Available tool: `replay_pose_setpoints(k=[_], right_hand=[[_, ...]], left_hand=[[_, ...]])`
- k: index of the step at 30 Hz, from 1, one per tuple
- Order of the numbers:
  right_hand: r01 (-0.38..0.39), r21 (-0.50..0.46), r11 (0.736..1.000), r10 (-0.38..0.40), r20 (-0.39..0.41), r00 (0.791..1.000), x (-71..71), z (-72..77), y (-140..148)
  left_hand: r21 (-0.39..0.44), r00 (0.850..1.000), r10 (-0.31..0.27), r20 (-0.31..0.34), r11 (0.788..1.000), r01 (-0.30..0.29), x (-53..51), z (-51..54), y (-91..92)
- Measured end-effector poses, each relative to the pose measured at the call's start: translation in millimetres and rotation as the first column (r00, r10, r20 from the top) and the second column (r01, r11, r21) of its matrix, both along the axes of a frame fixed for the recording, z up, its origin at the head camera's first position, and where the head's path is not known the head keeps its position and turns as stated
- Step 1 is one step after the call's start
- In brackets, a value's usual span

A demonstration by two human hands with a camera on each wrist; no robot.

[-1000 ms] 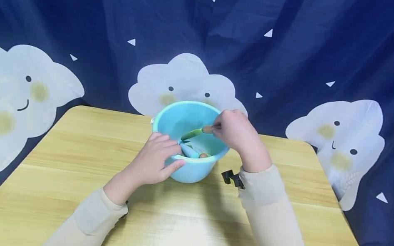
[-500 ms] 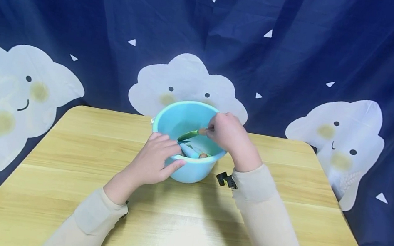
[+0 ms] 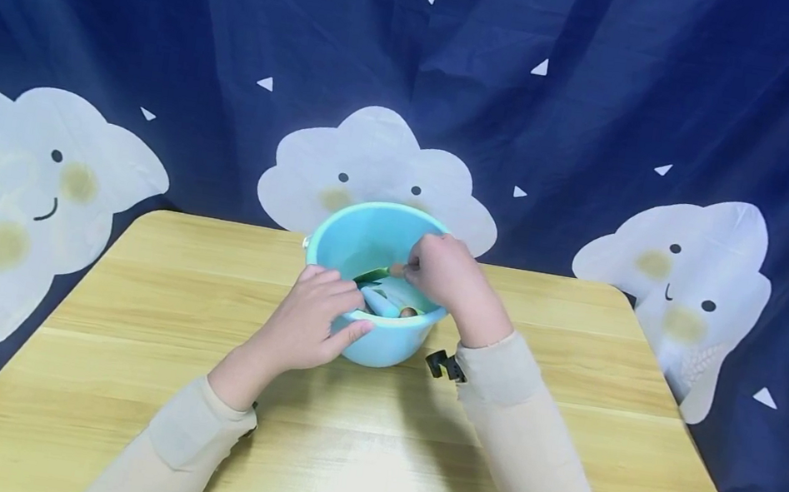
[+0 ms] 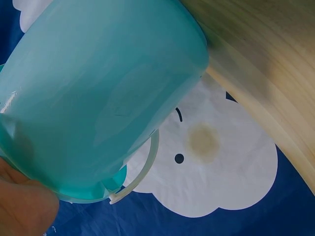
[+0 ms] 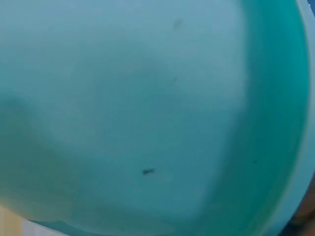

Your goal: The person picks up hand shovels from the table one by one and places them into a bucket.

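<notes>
A light blue bucket (image 3: 388, 344) stands on the wooden table in the head view. My left hand (image 3: 304, 317) grips its near-left rim, fingers over the edge and thumb on the outside. Inside the bucket my right hand (image 3: 449, 279) pinches the wooden handle of a small garden trowel (image 3: 373, 275), whose green blade points down and left. Below the blade lies a light blue object (image 3: 380, 303), and beside it a small brown round end (image 3: 408, 313). In the right wrist view the bucket's wall (image 5: 147, 108) fills most of the frame, and the trowel is out of sight.
The wooden table (image 3: 165, 315) spreads around the bucket. A dark blue curtain (image 3: 229, 21) with white clouds hangs behind it. In the left wrist view, a pale bail handle (image 4: 147, 167) hangs at the bucket's side.
My right hand has moved left and down into the bucket, lowering the trowel with it. The left hand stays on the rim.
</notes>
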State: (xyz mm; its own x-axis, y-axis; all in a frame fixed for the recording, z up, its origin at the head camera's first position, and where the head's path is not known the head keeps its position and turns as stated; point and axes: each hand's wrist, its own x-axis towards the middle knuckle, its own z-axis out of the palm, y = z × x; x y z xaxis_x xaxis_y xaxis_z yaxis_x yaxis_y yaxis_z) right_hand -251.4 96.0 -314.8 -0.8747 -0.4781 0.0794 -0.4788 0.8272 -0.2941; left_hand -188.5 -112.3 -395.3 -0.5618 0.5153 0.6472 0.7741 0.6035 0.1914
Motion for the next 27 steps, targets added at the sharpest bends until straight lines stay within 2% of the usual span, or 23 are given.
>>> replay_pose_setpoints(k=[17,27], right_hand=[[0.009,0.015,1.000,-0.009,0.033,0.999,-4.9,-12.5,-3],[0.002,0.042,0.999,-0.004,0.041,0.999,-7.0,-13.8,-4]], left_hand=[[-0.001,1.000,0.001,0.000,1.000,-0.001,-0.7,-0.1,-0.2],[-0.003,1.000,0.003,0.008,1.000,-0.003,-0.9,-0.3,0.1]])
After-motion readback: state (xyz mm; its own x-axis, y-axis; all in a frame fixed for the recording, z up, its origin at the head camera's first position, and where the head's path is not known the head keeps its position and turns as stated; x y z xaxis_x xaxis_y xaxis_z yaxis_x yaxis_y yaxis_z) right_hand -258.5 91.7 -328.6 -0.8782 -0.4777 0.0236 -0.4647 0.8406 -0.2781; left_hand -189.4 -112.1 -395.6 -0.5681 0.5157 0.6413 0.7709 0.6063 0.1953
